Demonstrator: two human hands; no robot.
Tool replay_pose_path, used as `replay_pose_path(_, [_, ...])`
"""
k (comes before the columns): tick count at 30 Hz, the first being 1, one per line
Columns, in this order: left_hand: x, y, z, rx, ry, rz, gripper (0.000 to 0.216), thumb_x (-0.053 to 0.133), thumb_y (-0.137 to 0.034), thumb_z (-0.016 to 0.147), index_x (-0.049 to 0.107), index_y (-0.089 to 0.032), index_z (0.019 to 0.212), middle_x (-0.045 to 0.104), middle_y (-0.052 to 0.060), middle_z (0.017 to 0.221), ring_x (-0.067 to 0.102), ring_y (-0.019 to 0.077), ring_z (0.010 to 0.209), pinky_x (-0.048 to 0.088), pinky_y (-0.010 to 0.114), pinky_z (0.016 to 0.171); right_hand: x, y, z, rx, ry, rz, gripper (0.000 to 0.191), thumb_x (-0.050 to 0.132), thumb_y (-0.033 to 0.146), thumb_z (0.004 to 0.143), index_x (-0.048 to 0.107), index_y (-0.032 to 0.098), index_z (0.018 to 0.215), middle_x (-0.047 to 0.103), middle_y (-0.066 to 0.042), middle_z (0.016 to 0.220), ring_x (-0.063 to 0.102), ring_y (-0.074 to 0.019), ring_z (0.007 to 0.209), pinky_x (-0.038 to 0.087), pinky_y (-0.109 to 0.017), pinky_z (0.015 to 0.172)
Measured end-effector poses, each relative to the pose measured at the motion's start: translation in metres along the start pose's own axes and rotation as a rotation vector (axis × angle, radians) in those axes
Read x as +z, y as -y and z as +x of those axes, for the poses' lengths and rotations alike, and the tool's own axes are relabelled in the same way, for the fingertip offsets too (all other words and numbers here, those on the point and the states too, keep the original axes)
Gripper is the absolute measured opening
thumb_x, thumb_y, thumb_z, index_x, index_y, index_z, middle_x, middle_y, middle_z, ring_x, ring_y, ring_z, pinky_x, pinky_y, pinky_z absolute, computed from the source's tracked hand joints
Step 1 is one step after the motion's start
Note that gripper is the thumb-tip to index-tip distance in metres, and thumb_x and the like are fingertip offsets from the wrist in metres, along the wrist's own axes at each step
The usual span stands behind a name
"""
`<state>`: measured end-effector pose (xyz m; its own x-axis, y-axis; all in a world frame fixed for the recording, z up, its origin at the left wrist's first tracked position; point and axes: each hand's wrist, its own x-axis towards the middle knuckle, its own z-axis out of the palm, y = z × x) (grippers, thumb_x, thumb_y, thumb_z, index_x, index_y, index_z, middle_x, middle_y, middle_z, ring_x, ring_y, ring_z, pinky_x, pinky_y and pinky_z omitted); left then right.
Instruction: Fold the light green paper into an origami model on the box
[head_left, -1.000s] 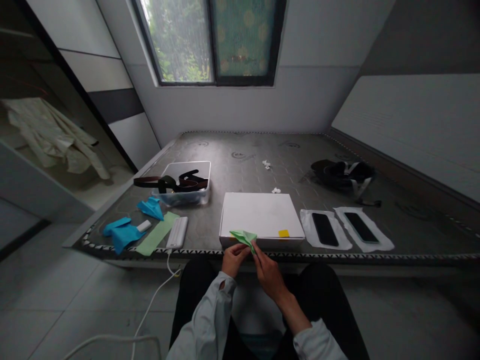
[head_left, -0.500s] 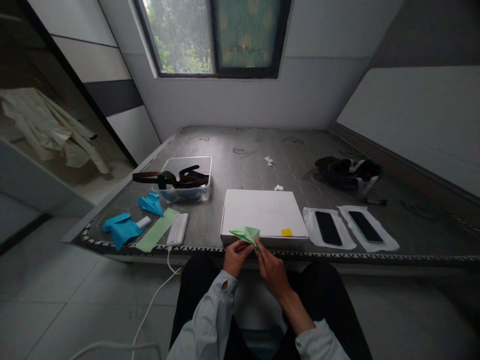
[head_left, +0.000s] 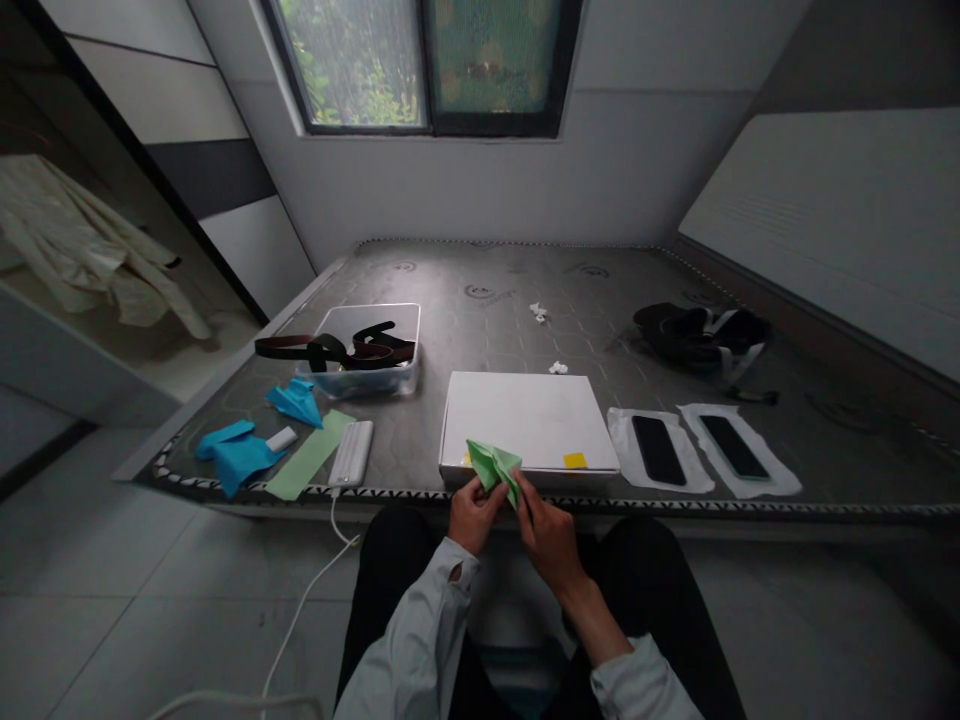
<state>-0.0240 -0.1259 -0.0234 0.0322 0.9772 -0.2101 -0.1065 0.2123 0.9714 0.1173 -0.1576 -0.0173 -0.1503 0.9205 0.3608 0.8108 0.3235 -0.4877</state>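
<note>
A piece of folded green paper (head_left: 493, 463) is held between my two hands over the front edge of a white box (head_left: 525, 415). Its pointed end aims up and to the left. My left hand (head_left: 474, 515) pinches the paper's lower side. From the right, the fingers of my right hand (head_left: 547, 530) close on its other edge. A yellow sticker (head_left: 575, 461) shows on the box lid near the front right corner. Another bit of yellow is mostly hidden behind the paper.
Left lie a white power bank (head_left: 351, 453) with a cable, a green paper strip (head_left: 311, 457), blue folded papers (head_left: 244, 458) and a clear bin (head_left: 405, 378) holding a belt (head_left: 367, 350). Right are two phones (head_left: 658, 450) on white wrappers and a black cap (head_left: 679, 335). Crumpled white scraps (head_left: 558, 368) lie behind the box.
The green paper has tilted, its pointed end rising and its folds spreading wider. Both hands keep their hold. The whole view has shifted slightly.
</note>
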Motion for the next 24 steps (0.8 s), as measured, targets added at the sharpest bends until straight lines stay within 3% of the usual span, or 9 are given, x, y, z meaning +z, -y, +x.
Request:
replay_pose_path(3, [-0.001, 0.002, 0.001, -0.032, 0.035, -0.035, 0.050, 0.069, -0.051, 0.073, 0.068, -0.011, 0.103, 0.077, 0.010, 0.087, 0.073, 0.0227, 0.067, 0.057, 0.024, 0.047, -0.003, 0.003, 0.001, -0.006, -0.021, 0.027, 0.041, 0.035, 0.022, 0.098, 0.048, 0.017, 0.137, 0.077, -0.010, 0.093, 0.072, -0.0160, 0.069, 0.053, -0.022, 0.067])
replay_pose_path(12, [-0.006, 0.007, 0.001, -0.002, 0.005, 0.046, 0.050, 0.062, -0.053, 0.076, 0.067, -0.010, 0.102, 0.076, 0.009, 0.082, 0.071, 0.0213, 0.061, 0.058, 0.027, 0.048, -0.004, 0.004, 0.000, -0.070, -0.035, 0.071, 0.029, 0.038, 0.013, 0.095, 0.059, 0.018, 0.114, 0.067, -0.012, 0.123, 0.073, -0.0166, 0.087, 0.054, -0.022, 0.073])
replay_pose_path(16, [-0.006, 0.013, 0.003, 0.028, -0.075, 0.137, 0.042, 0.064, -0.052, 0.071, 0.069, -0.011, 0.082, 0.071, 0.006, 0.065, 0.066, 0.0198, 0.051, 0.054, 0.027, 0.044, -0.007, 0.006, 0.000, -0.114, -0.011, 0.083, 0.026, 0.041, 0.009, 0.091, 0.063, 0.021, 0.099, 0.064, -0.011, 0.128, 0.067, -0.0184, 0.107, 0.053, -0.025, 0.086])
replay_pose_path(19, [-0.008, 0.014, 0.004, 0.057, -0.163, 0.209, 0.038, 0.064, -0.050, 0.071, 0.065, -0.013, 0.062, 0.064, 0.004, 0.051, 0.061, 0.0187, 0.043, 0.049, 0.027, 0.042, -0.007, 0.007, -0.001, -0.125, -0.034, 0.080, 0.029, 0.041, 0.008, 0.089, 0.064, 0.021, 0.102, 0.064, -0.009, 0.129, 0.067, -0.0188, 0.107, 0.053, -0.028, 0.089])
replay_pose_path(21, [-0.011, 0.012, 0.003, 0.095, -0.217, 0.247, 0.037, 0.064, -0.049, 0.072, 0.064, -0.015, 0.057, 0.064, 0.005, 0.049, 0.063, 0.0206, 0.049, 0.049, 0.027, 0.047, -0.006, 0.007, -0.001, -0.069, -0.099, 0.078, 0.032, 0.039, 0.010, 0.090, 0.064, 0.020, 0.107, 0.066, -0.010, 0.125, 0.069, -0.0200, 0.104, 0.054, -0.030, 0.088])
replay_pose_path(24, [-0.015, 0.004, 0.000, 0.177, -0.243, 0.272, 0.030, 0.065, -0.044, 0.073, 0.070, -0.017, 0.062, 0.072, 0.008, 0.064, 0.070, 0.0262, 0.072, 0.053, 0.030, 0.065, -0.004, 0.006, -0.001, 0.125, -0.220, 0.168, 0.026, 0.041, 0.018, 0.091, 0.061, 0.021, 0.107, 0.072, -0.010, 0.113, 0.072, -0.0216, 0.094, 0.057, -0.032, 0.081])
